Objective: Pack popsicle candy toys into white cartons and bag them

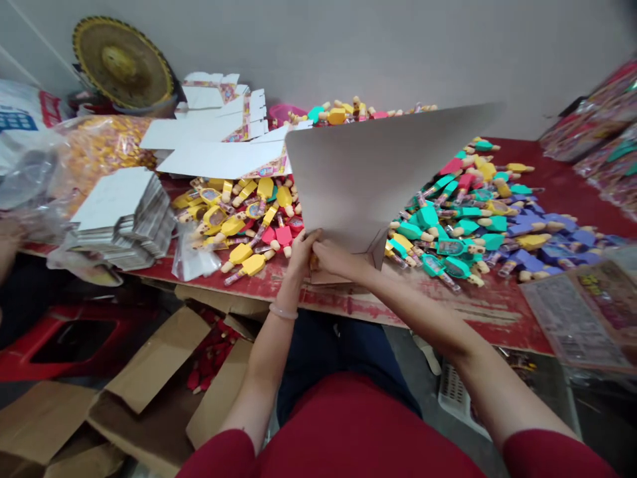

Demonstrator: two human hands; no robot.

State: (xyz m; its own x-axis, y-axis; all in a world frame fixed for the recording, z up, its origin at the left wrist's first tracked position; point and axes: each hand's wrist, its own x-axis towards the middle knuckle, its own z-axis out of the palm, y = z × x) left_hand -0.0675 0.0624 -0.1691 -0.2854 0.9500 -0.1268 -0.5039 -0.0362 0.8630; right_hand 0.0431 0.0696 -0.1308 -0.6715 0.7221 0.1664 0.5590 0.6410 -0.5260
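A box (353,179) with its tall pale flap raised stands at the front edge of the red table. My left hand (300,253) is closed at the box's left front corner. Right beside it, my right hand (331,256) reaches across to the same corner with its fingers bent; what lies between its fingers is too small to make out. Yellow and red toy pieces (249,222) lie to the left of the box. On its right are green pieces (452,245) and purple pieces (562,239).
Stacked flat white cartons (119,212) and unfolded cartons (223,153) sit at the left, near a bag of orange items (104,149). Open cardboard boxes (154,358) stand below the table. A person's hand (8,239) shows at the left edge.
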